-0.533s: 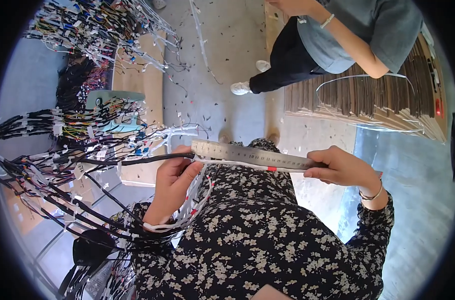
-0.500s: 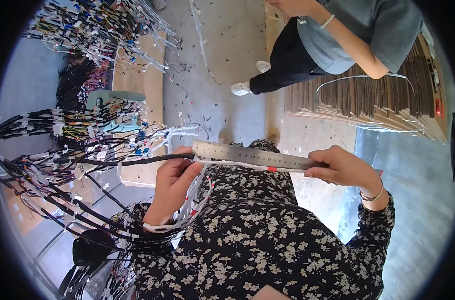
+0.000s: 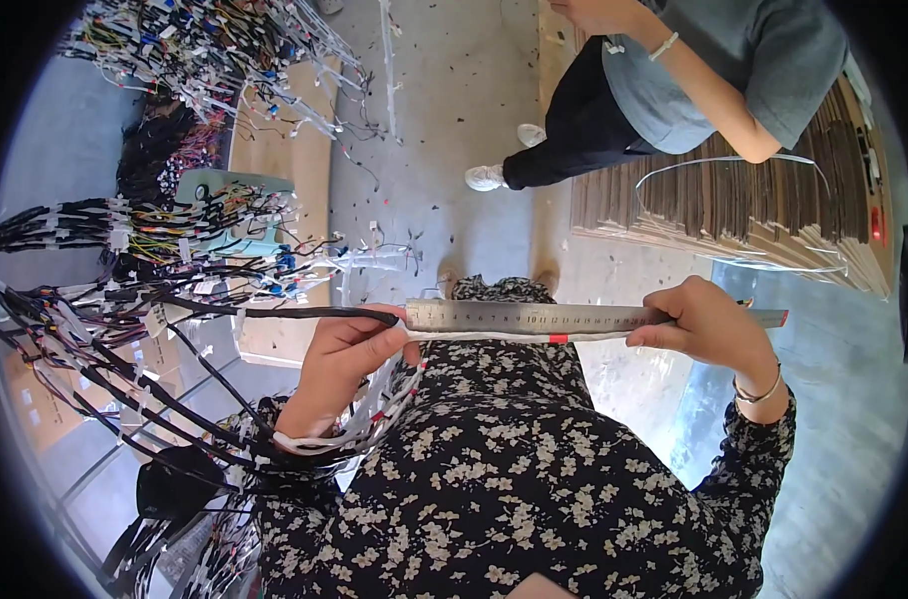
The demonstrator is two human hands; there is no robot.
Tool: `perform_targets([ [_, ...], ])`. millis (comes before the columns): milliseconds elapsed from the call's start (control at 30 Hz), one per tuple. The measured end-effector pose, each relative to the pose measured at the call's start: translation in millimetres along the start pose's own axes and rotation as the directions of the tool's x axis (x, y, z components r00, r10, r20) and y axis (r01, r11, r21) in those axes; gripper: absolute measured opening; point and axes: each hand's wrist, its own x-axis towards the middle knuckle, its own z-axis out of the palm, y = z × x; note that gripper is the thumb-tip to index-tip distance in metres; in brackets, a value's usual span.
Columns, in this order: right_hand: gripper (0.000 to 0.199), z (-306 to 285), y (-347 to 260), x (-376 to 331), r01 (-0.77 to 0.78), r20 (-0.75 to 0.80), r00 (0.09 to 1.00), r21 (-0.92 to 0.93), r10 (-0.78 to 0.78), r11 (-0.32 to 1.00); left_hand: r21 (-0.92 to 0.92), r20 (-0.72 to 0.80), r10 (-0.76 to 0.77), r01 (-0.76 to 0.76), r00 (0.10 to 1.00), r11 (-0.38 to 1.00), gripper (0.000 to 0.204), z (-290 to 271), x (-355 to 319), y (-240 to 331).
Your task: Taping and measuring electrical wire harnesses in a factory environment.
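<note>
I'm watching thru the head cam; both hands are holding stuff, neither one spreading wide. My L hand [image 3: 349, 349] is pinching narrow where a black cable [image 3: 304, 312] is meeting a white cable [image 3: 484, 336]. The steel ruler [image 3: 534, 316] is starting right by that pinch, prob so its L end & the junction are lining up. My R hand [image 3: 703, 319] is gripping the ruler nr its R end, w/ a red-tipped stub poking out past the hand, and the white cable is running into the same grip. So the ruler is spanning btwn both hands, abt level, in front of my floral clothing [image 3: 524, 449]; the cable is lying along its near edge, likely straight bc both ends are being held. Can't tell if they're touching all the way. A red band [image 3: 559, 338] is showing on the cable, past midway twd R. Loose white strands [image 3: 314, 441] are looping round my L wrist, prob draping there to stay clear. Wire bundles [image 3: 59, 228] are crossing the tan board's [image 3: 299, 155] L edge. A co-worker [image 3: 773, 70] is standing by the cardboard stack [image 3: 733, 205].
</note>
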Motion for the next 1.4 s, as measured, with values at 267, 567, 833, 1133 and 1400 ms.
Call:
perform_targets([
  [267, 0.05, -7, -8, -4, 0.008, -0.09, 0.996, -0.193, -0.026, 0.981, 0.007, 0.039, -0.077, 0.077, 0.996, 0.997, 0.026, -1, -1, 12],
  [567, 0.046, 6, 5, 0, 0.104, -0.034, 0.994, -0.098, -0.108, 0.99, 0.001, -0.01, -0.063, 0.063, 0.998, 0.998, 0.022, 1, -2, 3],
  [833, 0.046, -4, 19, 20, 0.135, 0.066, 0.988, 0.027, -0.137, 0.99, 0.042, -0.028, -0.085, 0.086, 0.996, 0.995, 0.016, -4, 14, 9],
  [1133, 0.053, 44, 8, 53, 0.034, 0.396, 0.867, 0.558, -0.302, 0.829, 0.216, -0.016, -0.07, 0.071, 0.997, 0.974, 0.015, -7, 15, -12],
  [1400, 0.037, 90, -18, 112, 0.268, 0.327, 0.829, 0.478, -0.453, 0.836, 0.181, -0.088, -0.031, 0.047, 0.996, 0.982, 0.016, -4, 10, -20],
])
